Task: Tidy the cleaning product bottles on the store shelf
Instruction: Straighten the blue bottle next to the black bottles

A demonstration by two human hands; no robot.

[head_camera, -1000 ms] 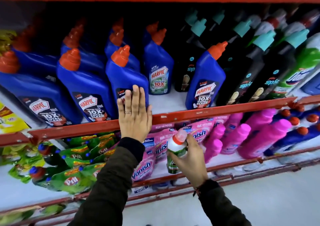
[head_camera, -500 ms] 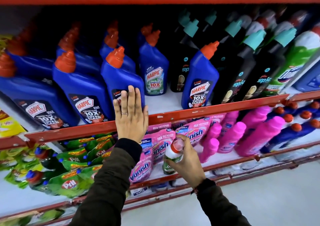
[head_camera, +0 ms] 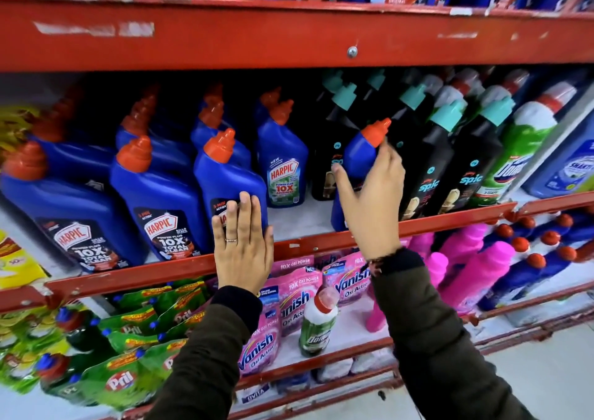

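Note:
Blue Harpic bottles with orange caps (head_camera: 154, 194) stand in rows on the middle shelf. My left hand (head_camera: 242, 252) lies flat against the front of one of them (head_camera: 225, 178), fingers straight, holding nothing. A lone blue Harpic bottle (head_camera: 358, 159) stands at the shelf front among black Spic bottles with teal caps (head_camera: 430, 169). My right hand (head_camera: 373, 201) is wrapped around it, thumb on its left side, fingers by its neck. A small green bottle with a white top and red cap (head_camera: 318, 326) stands on the lower shelf, free of both hands.
A red rail (head_camera: 160, 273) runs along the shelf front. A green-label Harpic bottle (head_camera: 284, 169) stands beside a bare gap. Below lie pink Vanish pouches (head_camera: 295, 291), green Pril pouches (head_camera: 122, 381) and pink bottles (head_camera: 475, 271). A red beam (head_camera: 289, 34) hangs overhead.
My right hand has let go of the small green bottle on the lower shelf and risen to the lone blue Harpic bottle. My left hand has stayed flat on its bottle.

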